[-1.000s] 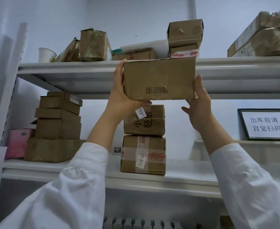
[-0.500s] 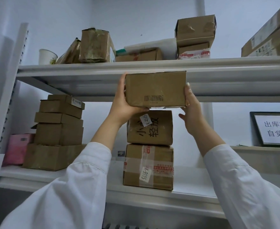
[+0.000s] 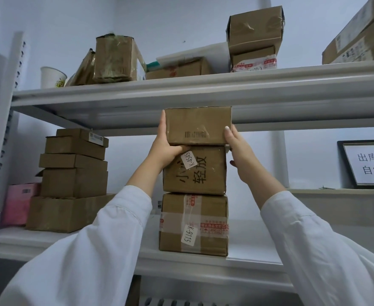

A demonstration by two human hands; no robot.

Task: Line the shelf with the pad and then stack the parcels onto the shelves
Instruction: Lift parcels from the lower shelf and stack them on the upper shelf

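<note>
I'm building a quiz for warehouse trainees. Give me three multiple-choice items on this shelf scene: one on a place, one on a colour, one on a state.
1. Where is the barcode box? A) on the floor B) over the two-box stack C) inside a drawer
2. What colour is the parcel at the lower shelf's far left? A) pink B) green C) black
3. The barcode box is: A) lying free B) gripped one-handed C) gripped two-handed
Answers: B, it sits above the stack; A, its wrapping is pink; C, the left hand and right hand clasp its sides.
</note>
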